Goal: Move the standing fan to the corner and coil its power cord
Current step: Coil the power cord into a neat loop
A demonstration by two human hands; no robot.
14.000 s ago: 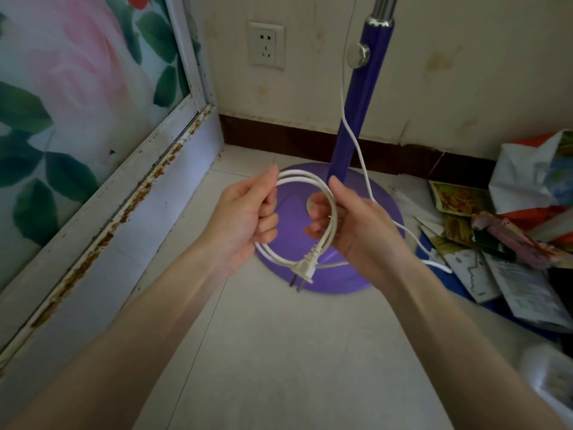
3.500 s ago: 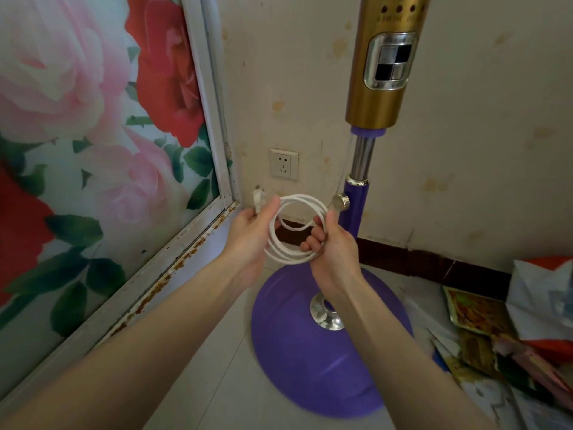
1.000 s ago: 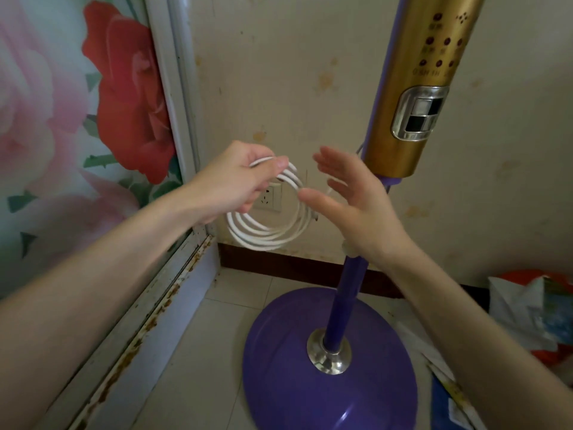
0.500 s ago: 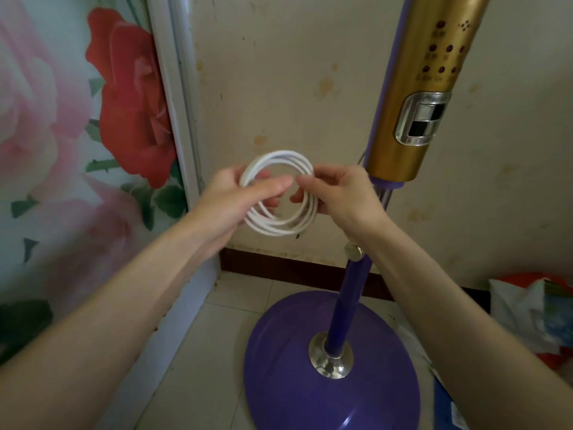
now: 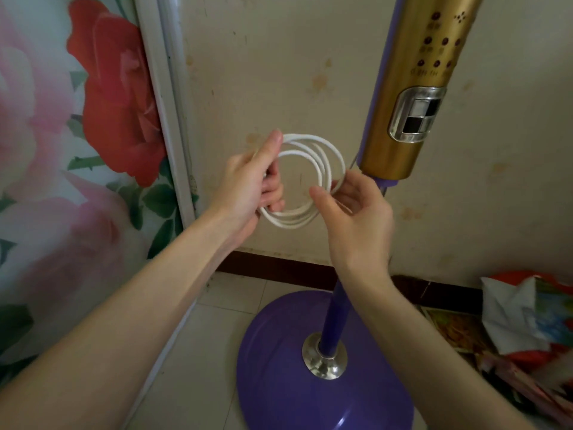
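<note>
The standing fan stands in the corner on its round purple base [image 5: 279, 367], with a purple pole [image 5: 336, 315] and a gold control column [image 5: 412, 88]. The white power cord [image 5: 325, 153] is wound into a coil of several loops, held up in front of the wall. My left hand [image 5: 248, 184] grips the coil's left side, thumb on top and fingers curled through the loops. My right hand [image 5: 356, 212] holds the coil's right side, with the loops running across its curled fingers. The plug is hidden.
A flowered glass panel [image 5: 77, 135] in a white frame [image 5: 167, 113] closes the left side. The stained wall and dark skirting [image 5: 279, 268] lie behind. A heap of papers and bags [image 5: 527, 321] lies on the tiled floor at the right.
Both hands have shifted along the coil: the left thumb now sits on top of the loops, and the right hand has dropped lower and opened wider around the coil's right side.
</note>
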